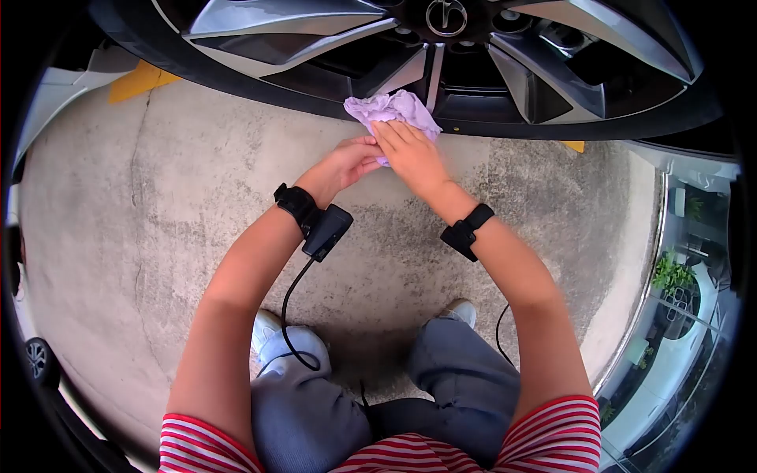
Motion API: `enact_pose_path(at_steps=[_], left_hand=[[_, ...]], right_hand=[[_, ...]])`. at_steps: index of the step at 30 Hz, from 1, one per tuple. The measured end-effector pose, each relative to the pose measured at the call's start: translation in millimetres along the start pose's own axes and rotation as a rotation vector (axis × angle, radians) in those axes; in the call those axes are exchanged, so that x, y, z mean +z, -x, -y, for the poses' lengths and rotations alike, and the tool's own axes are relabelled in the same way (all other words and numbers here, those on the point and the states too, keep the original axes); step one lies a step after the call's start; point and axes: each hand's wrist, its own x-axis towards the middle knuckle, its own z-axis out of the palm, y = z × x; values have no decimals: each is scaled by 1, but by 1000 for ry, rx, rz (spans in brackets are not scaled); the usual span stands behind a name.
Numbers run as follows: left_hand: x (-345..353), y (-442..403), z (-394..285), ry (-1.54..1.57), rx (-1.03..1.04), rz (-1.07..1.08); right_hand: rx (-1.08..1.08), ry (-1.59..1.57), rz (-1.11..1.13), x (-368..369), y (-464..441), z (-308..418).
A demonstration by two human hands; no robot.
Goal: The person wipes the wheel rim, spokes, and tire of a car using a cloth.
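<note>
A crumpled light-purple cloth (pixel 402 104) lies against the lower edge of a car wheel, over the black tire (pixel 307 101) and the bottom of the rim. My right hand (pixel 412 154) is closed on the cloth, fingers pressed together across its front. Just left of it, my left hand (pixel 352 162) meets the right fingers and pinches a lower fold of the same cloth, its fingertips partly hidden. Above the hands, the silver-and-black alloy rim (pixel 402 72) has wide spokes and a round center cap (pixel 446 16).
Stained concrete floor (pixel 229 173) stretches between my feet and the tire. Yellow blocks (pixel 142 82) sit on the floor near the wheel. A black device (pixel 326 233) with a cable hangs at my left wrist; a black strap (pixel 468 230) circles the right. Another car's wheel (pixel 38 358) shows far left.
</note>
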Motion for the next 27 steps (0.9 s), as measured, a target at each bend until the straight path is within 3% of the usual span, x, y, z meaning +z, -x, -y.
enact_pose_path(at_steps=[3,9,12,17,20,25,27], left_hand=[[-9,-7,8,95,13,94],[89,3,-3,72,159,87],[120,1,-15,89,213,88],[95,9,-21,60,278,-3],[94,5,-2,49,191,-55],[148,-23,22,233,103,-37],[173,-29,29,222,76,-68]], right_hand=[[14,-11,46,1,0,9],[-23,54,-96,-66,15,-52],[272,-126,-277,-54,20,-69],[484,-334,-346,-28,-4,-44],[422,-180,-298,-8,15,-47],[152,40,-44,-62,41,-84],[175,124,-5,-75,56,-91]])
